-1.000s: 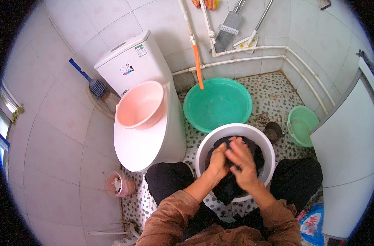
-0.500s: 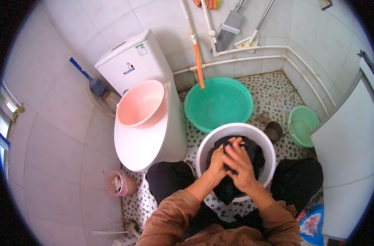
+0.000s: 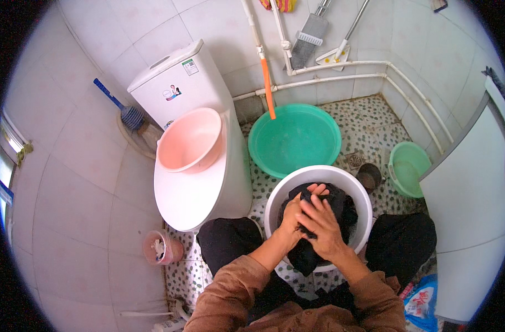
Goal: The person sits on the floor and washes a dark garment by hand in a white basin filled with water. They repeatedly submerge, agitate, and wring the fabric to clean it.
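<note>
Black wet-looking cloth [image 3: 303,252] lies bunched in a white basin [image 3: 367,221] between my knees, part of it hanging over the near rim. Above the basin, my left hand [image 3: 292,214] is closed around a fold of this cloth, fingertips showing past the right hand. Palm down across the same fold, my right hand [image 3: 325,228] presses it against the left. The fold shows as dark patches between the two hands; most of my left fingers are hidden.
Beyond the basin stands a wide green tub [image 3: 294,141] under an orange hose [image 3: 267,88]. A pink basin [image 3: 190,141] rests on the toilet lid [image 3: 189,196] at left. To the right are a dark cup [image 3: 369,177], a pale green bucket [image 3: 408,169] and a white panel [image 3: 468,221].
My right hand has shifted slightly toward me over the cloth, its fingers now closer together and less blurred. The left hand stays nearly in place.
</note>
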The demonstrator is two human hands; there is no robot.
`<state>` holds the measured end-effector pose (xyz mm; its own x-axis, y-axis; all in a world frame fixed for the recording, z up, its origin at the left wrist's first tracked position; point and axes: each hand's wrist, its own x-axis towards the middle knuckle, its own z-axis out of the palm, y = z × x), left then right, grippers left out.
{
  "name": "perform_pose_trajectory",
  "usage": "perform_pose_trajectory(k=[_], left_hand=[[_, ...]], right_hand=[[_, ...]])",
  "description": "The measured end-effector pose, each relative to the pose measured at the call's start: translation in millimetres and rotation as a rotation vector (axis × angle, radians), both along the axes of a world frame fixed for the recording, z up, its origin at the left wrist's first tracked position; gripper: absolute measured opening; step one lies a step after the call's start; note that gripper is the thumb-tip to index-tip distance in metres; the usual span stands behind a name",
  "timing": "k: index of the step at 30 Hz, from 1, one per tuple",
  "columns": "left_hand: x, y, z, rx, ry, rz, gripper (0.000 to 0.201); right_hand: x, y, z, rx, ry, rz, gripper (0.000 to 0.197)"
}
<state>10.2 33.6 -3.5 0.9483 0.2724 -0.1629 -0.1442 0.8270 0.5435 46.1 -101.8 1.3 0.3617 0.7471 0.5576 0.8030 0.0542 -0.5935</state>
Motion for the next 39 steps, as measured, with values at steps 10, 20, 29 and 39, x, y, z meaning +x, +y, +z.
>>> perform_pose_trajectory(k=[10, 20, 29, 39], left_hand=[[1.7, -16.0, -12.5, 0.042, 0.276, 0.021, 0.025], [1.7, -18.4, -27.1, -0.002, 0.305, 0.035, 0.027], [-3.5, -6.4, 2.1, 0.135, 0.186, -0.034, 0.036], [1.6, -17.0, -1.3, -0.003, 0.312, 0.023, 0.029]], right_hand=[[58.3, -0.3, -20.6, 0.189, 0.474, -0.37, 0.048], [55.2, 2.3, -22.8, -0.074, 0.144, -0.433, 0.055], [10.3, -4.9, -1.2, -0.015, -0.135, -0.05, 0.07], [60.1, -1.9, -23.8, 0.203, 0.525, -0.396, 0.066]])
